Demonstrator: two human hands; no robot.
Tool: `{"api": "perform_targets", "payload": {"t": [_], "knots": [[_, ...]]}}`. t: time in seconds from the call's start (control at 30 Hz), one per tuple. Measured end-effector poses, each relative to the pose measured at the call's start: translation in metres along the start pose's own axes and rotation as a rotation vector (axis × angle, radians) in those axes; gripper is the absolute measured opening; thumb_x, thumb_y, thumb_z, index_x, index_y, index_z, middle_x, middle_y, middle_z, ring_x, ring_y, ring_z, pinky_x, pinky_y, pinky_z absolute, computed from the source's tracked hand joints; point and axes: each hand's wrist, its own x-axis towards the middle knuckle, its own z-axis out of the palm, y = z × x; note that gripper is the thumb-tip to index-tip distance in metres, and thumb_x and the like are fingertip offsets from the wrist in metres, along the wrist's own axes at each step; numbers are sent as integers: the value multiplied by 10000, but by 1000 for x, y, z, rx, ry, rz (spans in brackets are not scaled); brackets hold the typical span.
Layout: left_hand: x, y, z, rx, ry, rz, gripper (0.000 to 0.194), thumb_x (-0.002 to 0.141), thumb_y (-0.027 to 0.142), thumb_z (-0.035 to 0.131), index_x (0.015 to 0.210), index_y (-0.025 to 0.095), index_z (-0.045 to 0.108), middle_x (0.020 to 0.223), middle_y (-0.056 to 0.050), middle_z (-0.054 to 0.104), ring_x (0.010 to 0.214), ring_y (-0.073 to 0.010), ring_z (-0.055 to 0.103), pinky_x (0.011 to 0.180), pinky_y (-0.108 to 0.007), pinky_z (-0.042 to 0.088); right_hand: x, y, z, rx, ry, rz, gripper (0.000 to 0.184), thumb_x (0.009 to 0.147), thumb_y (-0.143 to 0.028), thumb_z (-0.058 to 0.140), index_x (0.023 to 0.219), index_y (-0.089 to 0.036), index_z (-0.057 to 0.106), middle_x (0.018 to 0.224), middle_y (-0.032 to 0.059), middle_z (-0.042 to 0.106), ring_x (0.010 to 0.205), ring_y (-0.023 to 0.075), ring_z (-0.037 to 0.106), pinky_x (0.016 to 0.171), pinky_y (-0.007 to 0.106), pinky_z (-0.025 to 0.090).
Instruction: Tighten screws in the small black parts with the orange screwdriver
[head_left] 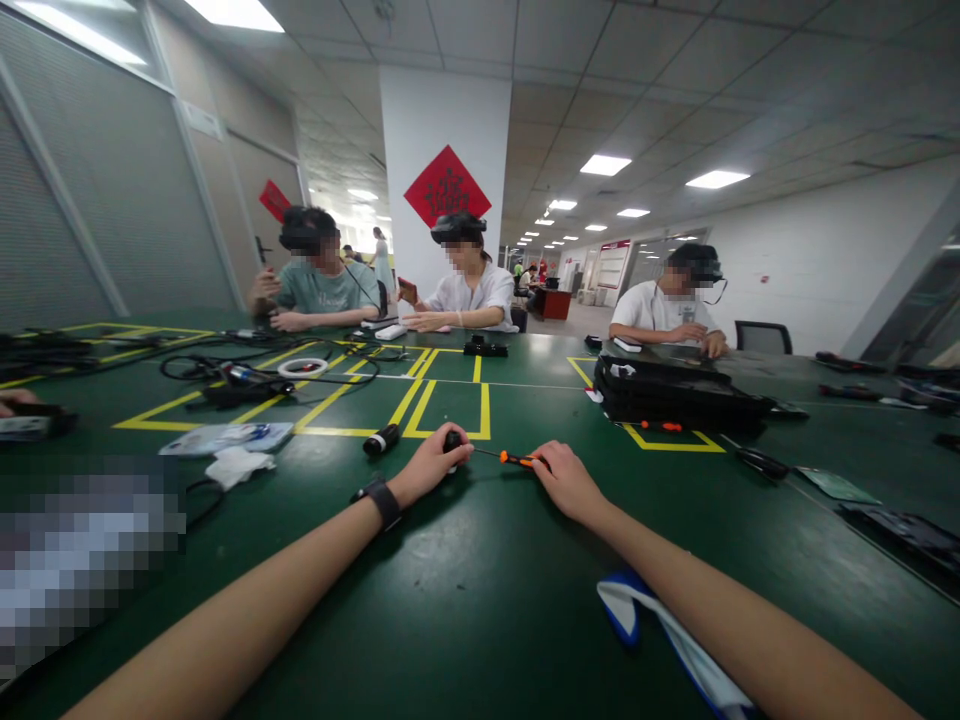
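Observation:
My left hand [435, 462] is closed round a small black rounded part [451, 441], whose kind I cannot make out. My right hand [564, 480] grips a screwdriver [517, 460] by its orange and black handle. The thin shaft points left, and its tip reaches the black part at my left fingers; whether it sits in a screw is too small to tell. Just left of my left hand, a black cylindrical object [381, 440] with a white band lies on the green table [450, 620].
Black cases [675, 392] are stacked at right, with an orange tool [661, 427] before them. Cables [247, 385] and a plastic bag [225, 438] lie at left. A blue-white strap [675, 630] is beneath my right forearm. Several people sit across the table.

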Motion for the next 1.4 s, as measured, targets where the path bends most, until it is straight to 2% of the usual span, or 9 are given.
{"api": "perform_targets", "payload": {"t": [0.13,0.23,0.37,0.47,0.63,0.77,0.93,1.07,1.4], "knots": [[0,0,-1,10,7,-5,276,734,429,523,857,183,491,671,22,553,618,-117,515,578,-231,407,-1,0,-1,27,-1,-7,165,813,-281,468,912,-177,549,907,53,542,863,170,477,765,294,376],[0,1,-1,10,7,11,271,734,418,525,859,179,494,686,18,555,630,-118,517,599,-239,410,-1,0,-1,54,-5,3,184,779,-275,519,936,-179,531,920,50,543,863,173,479,757,297,381],[-1,4,-1,-2,-3,10,253,739,403,519,855,180,496,690,17,558,633,-119,520,601,-239,408,-1,-2,-1,60,20,17,201,822,-285,456,973,-176,532,942,63,542,890,177,477,783,311,376],[-2,6,-1,-16,-5,-4,245,741,396,515,856,181,495,689,18,559,631,-119,524,598,-237,410,0,-2,-1,44,18,13,196,848,-276,406,908,-169,558,924,68,538,892,176,474,790,313,372],[-1,5,0,-16,5,-6,251,737,399,527,854,180,490,681,24,548,624,-115,525,598,-233,407,-1,-1,-1,60,26,-23,128,792,-233,490,896,-172,530,897,48,530,848,166,473,754,296,384],[-1,4,0,-5,14,-1,261,733,406,533,853,179,486,708,20,547,638,-116,531,594,-233,409,-2,-1,0,107,16,-54,182,751,-204,537,929,-180,506,904,34,534,837,158,477,753,289,389],[-1,3,0,-11,4,3,252,740,400,524,855,180,484,687,23,546,618,-110,518,588,-230,410,-1,-1,1,111,12,-21,221,805,-263,490,1003,-171,520,955,63,533,890,172,476,797,311,384],[-1,3,0,-12,10,7,255,733,402,529,855,182,492,682,23,554,621,-112,520,595,-233,411,0,0,2,84,4,-14,183,846,-268,425,902,-167,567,925,69,529,890,173,473,799,312,383],[-1,5,1,-8,14,6,262,731,411,527,852,181,492,704,16,563,645,-121,540,615,-241,418,-1,-2,-1,84,4,-36,193,795,-273,511,956,-173,544,925,59,533,877,175,471,776,309,380]]}}
